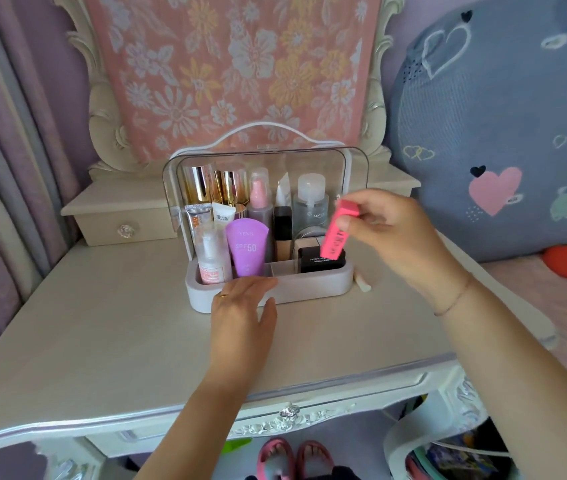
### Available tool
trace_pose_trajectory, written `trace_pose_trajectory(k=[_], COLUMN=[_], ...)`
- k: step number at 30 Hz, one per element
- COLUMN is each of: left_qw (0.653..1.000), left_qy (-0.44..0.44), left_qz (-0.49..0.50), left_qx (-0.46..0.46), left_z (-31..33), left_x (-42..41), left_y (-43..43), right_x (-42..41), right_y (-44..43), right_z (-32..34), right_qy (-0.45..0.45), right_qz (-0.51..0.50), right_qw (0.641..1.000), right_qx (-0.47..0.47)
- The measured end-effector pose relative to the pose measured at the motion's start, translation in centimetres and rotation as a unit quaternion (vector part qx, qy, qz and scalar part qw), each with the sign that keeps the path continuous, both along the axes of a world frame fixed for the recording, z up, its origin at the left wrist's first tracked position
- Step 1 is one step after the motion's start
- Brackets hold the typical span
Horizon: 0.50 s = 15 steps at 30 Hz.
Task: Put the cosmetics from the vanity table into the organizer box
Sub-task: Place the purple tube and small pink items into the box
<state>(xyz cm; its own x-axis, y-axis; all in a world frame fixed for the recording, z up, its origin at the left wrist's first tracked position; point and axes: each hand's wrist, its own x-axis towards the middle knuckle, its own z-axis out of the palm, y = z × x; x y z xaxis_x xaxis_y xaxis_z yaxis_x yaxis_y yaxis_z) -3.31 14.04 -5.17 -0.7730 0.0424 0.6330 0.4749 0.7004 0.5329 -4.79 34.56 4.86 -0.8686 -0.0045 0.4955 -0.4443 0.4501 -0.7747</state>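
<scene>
The organizer box is parked toward the back edge of the vanity table, about mid-width, with its clear lid flipped up. It's pretty packed: a purple tube and a pump bottle are stood in the front left part, and a black compact is sat in the front right one. A pink tube is pinched near its top end by the right hand, thumb and fingers clamped on it. It's held tilted, with the lower end right over the black compact; whether they're touching can't be told tbh. The left hand is laid against the box's front rim, fingers straight and close together, thumb out to the side, nothing gripped. A small cream-coloured thing can be seen lying on the table just beside the box's right end.
</scene>
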Motion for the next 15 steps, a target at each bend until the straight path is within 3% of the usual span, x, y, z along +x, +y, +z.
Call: trace_pose_trajectory(k=[9, 15], left_qw=[0.995, 0.995], left_qy=[-0.047, -0.058], left_qz=[0.082, 0.080], left_qx=[-0.032, -0.027], left_z=[-0.4, -0.3], left_x=[0.1, 0.1], left_y=[-0.2, -0.3], right_x=[-6.0, -6.5], right_y=[-4.3, -4.6], right_z=[-1.5, -2.5], right_qy=[-0.093, -0.105], right_qz=[0.037, 0.042], right_qw=[0.973, 0.961], right_qx=[0.206, 0.252])
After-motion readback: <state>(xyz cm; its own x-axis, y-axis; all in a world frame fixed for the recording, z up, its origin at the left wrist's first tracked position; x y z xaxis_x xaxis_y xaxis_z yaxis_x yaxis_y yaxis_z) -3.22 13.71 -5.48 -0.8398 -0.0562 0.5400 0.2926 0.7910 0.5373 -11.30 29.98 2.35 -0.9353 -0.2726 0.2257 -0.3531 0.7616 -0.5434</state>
